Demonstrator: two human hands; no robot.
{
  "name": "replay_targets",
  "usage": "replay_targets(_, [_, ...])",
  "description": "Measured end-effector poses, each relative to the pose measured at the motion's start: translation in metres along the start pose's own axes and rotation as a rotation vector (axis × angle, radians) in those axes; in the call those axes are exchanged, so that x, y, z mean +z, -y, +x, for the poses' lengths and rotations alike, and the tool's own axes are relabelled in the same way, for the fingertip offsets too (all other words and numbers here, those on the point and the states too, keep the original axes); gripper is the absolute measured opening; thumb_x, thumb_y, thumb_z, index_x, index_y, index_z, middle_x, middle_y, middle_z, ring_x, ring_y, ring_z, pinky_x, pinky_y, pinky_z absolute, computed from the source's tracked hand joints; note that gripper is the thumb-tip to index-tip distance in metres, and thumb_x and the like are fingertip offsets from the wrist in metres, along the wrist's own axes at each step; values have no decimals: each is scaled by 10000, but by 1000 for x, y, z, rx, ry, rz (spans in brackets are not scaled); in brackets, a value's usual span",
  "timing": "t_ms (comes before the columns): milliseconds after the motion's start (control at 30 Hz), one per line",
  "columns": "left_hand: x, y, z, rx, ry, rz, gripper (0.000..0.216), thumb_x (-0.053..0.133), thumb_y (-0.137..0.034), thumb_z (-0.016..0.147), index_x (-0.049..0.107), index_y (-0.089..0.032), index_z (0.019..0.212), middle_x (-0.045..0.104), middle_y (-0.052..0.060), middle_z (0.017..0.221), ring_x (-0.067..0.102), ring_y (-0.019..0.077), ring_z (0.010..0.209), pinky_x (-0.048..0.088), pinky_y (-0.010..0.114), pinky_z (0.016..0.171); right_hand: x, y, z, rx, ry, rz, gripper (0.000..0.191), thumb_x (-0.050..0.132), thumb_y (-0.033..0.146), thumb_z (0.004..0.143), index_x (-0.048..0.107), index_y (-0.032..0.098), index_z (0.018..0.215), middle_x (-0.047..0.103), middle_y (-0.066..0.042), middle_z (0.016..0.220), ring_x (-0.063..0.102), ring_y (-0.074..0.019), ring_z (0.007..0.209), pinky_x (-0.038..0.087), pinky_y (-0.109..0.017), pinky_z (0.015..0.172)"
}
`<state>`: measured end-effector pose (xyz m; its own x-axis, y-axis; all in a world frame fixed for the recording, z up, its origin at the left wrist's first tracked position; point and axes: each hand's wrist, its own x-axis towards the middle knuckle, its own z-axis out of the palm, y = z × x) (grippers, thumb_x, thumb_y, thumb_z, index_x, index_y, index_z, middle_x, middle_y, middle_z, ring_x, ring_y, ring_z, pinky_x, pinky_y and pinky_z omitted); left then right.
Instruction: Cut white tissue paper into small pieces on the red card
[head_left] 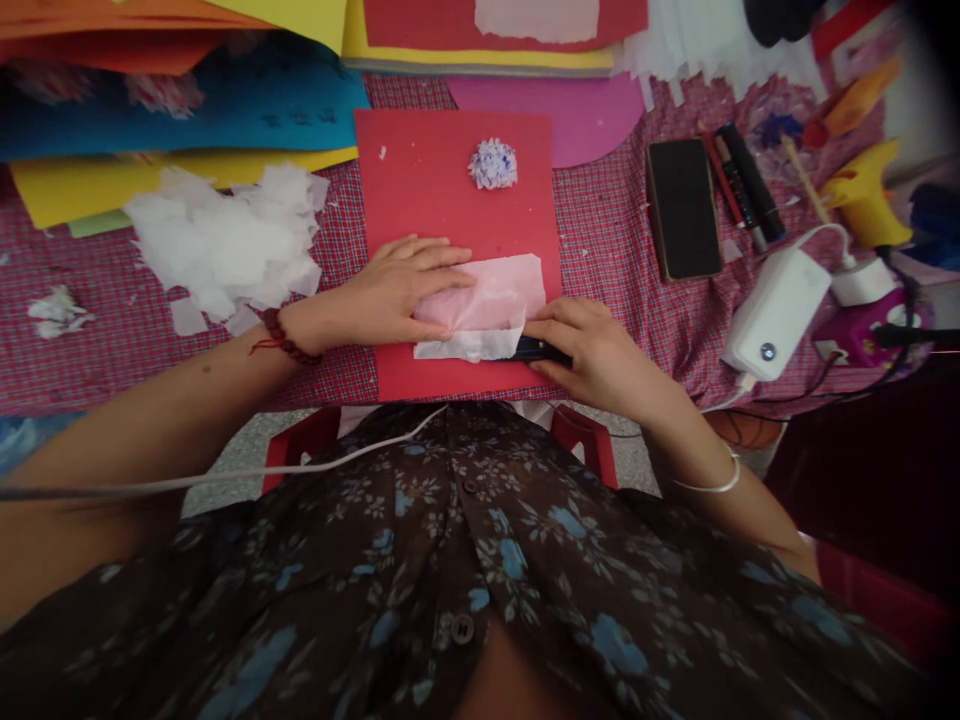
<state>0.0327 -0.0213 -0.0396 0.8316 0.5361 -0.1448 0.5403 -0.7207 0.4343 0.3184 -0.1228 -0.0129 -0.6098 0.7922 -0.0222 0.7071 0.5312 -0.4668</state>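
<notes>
On a red sheet of paper lies a thin white piece of tissue paper, with the red showing through it. Its near edge is crumpled and folded over. My left hand rests flat on the left side of the tissue, fingers stretched out. At the right, my right hand is closed around a slim black object. One end of that object goes under the tissue's near edge; its exact kind is not clear. Farther up the red sheet sits a white and blue paper pompom.
Left of the sheet is a pile of white tissue pieces. To the right lie a phone, several pens, a white power bank and a yellow glue gun. Coloured paper covers the far side.
</notes>
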Motion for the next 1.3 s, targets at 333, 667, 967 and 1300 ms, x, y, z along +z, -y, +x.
replay_targets(333, [1, -1, 1, 7, -9, -6, 684, 461, -639, 890, 493, -230, 1438, 329, 42, 1622, 281, 312, 1475, 178, 575, 1214, 6, 4, -17, -4, -30, 25, 333, 583, 200, 917, 610, 197, 1249, 628, -125, 1122, 583, -298, 1041, 455, -455, 906])
replay_targets(667, [-5, -3, 1, 23, -67, -52, 636, 364, -655, 922, 545, -253, 1381, 461, 85, 1540, 388, 307, 1429, 252, 516, 1192, 12, 7, -28, 38, -73, 23, 374, 582, 188, 906, 603, 219, 1278, 628, -125, 1119, 590, -307, 1039, 463, -476, 898])
replay_targets(967, [5, -28, 19, 101, -82, 25, 708, 344, -687, 902, 409, -291, 1484, 371, 18, 1593, 253, 337, 1482, 89, 577, 1212, 10, 8, -28, 42, -66, 16, 345, 579, 206, 913, 620, 198, 1256, 629, -122, 1085, 585, -299, 1012, 460, -455, 891])
replay_targets(1300, [11, -22, 22, 117, -72, -31, 673, 361, -674, 910, 397, -318, 1481, 366, -24, 1599, 198, 325, 1499, 47, 600, 1205, 13, 9, -17, 38, -67, -22, 329, 580, 232, 932, 616, 173, 1253, 632, -139, 1124, 575, -309, 1043, 448, -456, 907])
